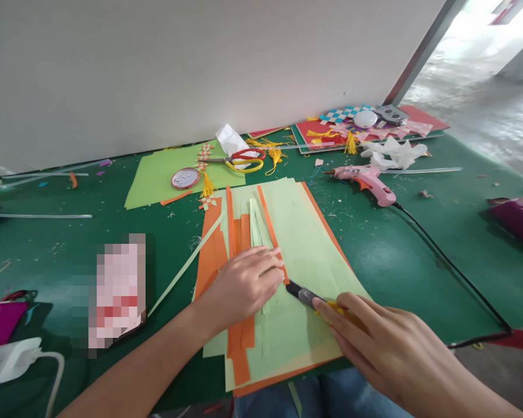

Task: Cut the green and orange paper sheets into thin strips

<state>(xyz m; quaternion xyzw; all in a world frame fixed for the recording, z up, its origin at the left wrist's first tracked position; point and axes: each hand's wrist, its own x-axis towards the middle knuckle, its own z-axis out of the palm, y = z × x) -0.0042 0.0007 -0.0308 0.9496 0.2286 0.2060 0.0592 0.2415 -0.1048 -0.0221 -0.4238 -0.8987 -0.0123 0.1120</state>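
My right hand (377, 331) grips a utility knife (305, 295) with a yellow handle and dark front end. Its tip reaches the lower end of a narrow orange paper strip (268, 216), which lies on a stack of pale green sheets (316, 249). Pressed down by the fingertips of my left hand (248, 281), the strip is held on the paper. Those fingers are bent and close together. Cut orange strips (246, 231) and thin pale green strips (255, 219) lie under and beyond the left hand. Orange paper (212, 244) shows at the left of the stack.
A pink glue gun (368, 179) lies at right, its black cord (451, 264) running to the table edge. Scissors (244, 161) and a round tin (185, 178) are at the back. A blurred phone-like object (118, 290) and a white charger (11, 361) lie at left.
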